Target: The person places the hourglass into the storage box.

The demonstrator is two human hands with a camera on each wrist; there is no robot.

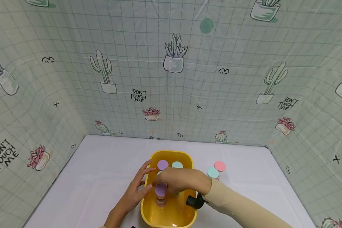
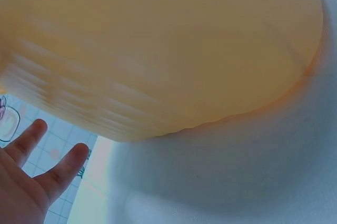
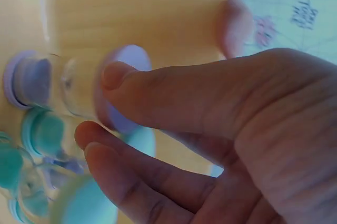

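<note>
The yellow tub [image 1: 171, 215] sits on the white table [image 1: 88, 177]. My left hand [image 1: 136, 186] rests with straight fingers against its left rim. My right hand [image 1: 178, 180], inside the tub, pinches a purple-lidded jar [image 1: 161, 193] near more jars. Two lidded jars [image 1: 216, 169] stand outside, just right.

Right hand [image 1: 179, 180] holds a purple-lidded jar [image 1: 161, 192] over the yellow tub [image 1: 188, 158].

Beige sleeve [image 1: 239, 205] on right arm (black wrist device [image 1: 195, 201]).
</note>
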